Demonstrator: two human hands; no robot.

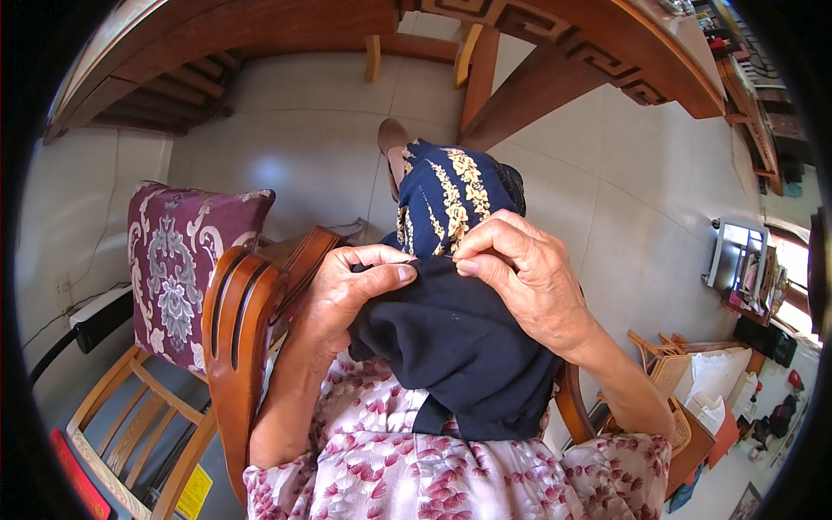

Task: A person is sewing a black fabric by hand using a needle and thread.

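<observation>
A black garment [448,338] of soft fabric lies bunched over my lap. One end with a ribbed band hangs toward my waist. My left hand [364,279] pinches the garment's far edge between thumb and forefinger. Close by on the right, the thumb and forefinger of my right hand [520,273] are pressed together on a thin needle [450,257] at that same edge. The needle is very small here, and the fingertips hide part of it. Beyond the cloth, dark blue trousers with yellow flowers [455,188] cover my legs.
Wooden chair armrests [244,312] flank me. To the left are a purple patterned cushion [192,273] and a slatted wooden chair [136,416]. A carved wooden table [572,39] stands ahead. At right are a rattan chair [676,377] and a screen [738,250].
</observation>
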